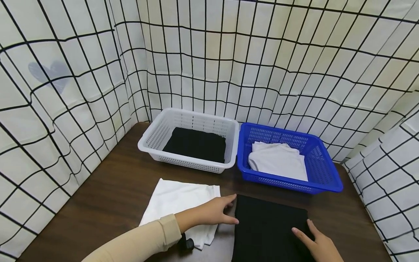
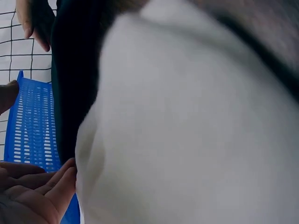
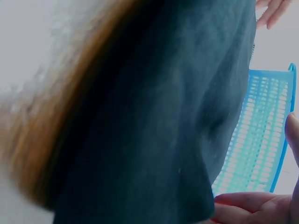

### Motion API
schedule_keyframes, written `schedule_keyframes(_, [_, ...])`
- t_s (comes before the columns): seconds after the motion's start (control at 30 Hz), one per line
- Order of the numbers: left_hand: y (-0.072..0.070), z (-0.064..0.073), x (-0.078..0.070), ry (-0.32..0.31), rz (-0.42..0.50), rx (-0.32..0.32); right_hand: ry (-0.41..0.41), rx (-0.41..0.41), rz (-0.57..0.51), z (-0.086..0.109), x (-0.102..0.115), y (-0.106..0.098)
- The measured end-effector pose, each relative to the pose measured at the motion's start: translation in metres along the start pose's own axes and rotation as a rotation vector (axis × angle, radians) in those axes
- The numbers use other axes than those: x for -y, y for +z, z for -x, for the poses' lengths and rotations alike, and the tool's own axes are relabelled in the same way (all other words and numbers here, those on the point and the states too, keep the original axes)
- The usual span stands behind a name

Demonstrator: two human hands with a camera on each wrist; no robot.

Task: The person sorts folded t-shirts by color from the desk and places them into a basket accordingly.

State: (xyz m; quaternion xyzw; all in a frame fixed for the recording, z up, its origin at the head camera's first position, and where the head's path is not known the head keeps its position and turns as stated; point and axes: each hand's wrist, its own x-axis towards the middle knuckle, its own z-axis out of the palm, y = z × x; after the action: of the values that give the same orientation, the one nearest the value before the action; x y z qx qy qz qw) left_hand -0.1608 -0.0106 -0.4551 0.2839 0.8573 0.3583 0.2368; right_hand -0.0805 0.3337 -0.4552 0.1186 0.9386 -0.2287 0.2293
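A folded black cloth point(image 1: 268, 229) lies flat on the table in front of the person, between the two hands. At its left edge is the left hand point(image 1: 214, 211), thumb and fingers spread, the tips touching or very near the edge. The right hand point(image 1: 317, 242) rests at the opposite edge, its thumb over the cloth and its fingers along the side. Under the left forearm lies a folded white cloth point(image 1: 183, 198), partly covered by that arm. In the right wrist view the black cloth point(image 3: 187, 116) hangs large in front of the right fingers point(image 3: 247, 207).
A white basket point(image 1: 183, 161) at the back holds folded black cloth point(image 1: 196, 143). Beside it a blue basket point(image 1: 278, 179) holds folded white cloth point(image 1: 278, 160). A small black object point(image 1: 187, 243) sits by the left sleeve. Grid-patterned curtains point(image 1: 209, 54) enclose the brown table point(image 1: 108, 203).
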Motion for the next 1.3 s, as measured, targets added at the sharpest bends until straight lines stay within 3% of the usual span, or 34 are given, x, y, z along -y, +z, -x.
schedule_keyframes(0.27, [0.007, -0.004, -0.002, -0.059, 0.098, -0.002, 0.018, -0.027, -0.018, -0.001, -0.009, -0.006])
schedule_keyframes(0.53, [0.013, -0.006, 0.000, -0.063, 0.205, -0.041, 0.030, -0.051, -0.058, -0.008, -0.013, -0.011])
schedule_keyframes(0.87, [0.024, -0.008, -0.001, -0.086, 0.510, -0.122, 0.036, -0.118, -0.080, -0.009, -0.020, -0.012])
schedule_keyframes(1.07, [0.029, -0.010, -0.004, -0.166, 0.754, -0.135, 0.100, -0.124, -0.202, -0.009, -0.030, -0.016])
schedule_keyframes(1.3, [0.032, -0.011, -0.013, -0.220, 0.807, -0.212, 0.098, -0.059, -0.358, -0.012, -0.031, -0.018])
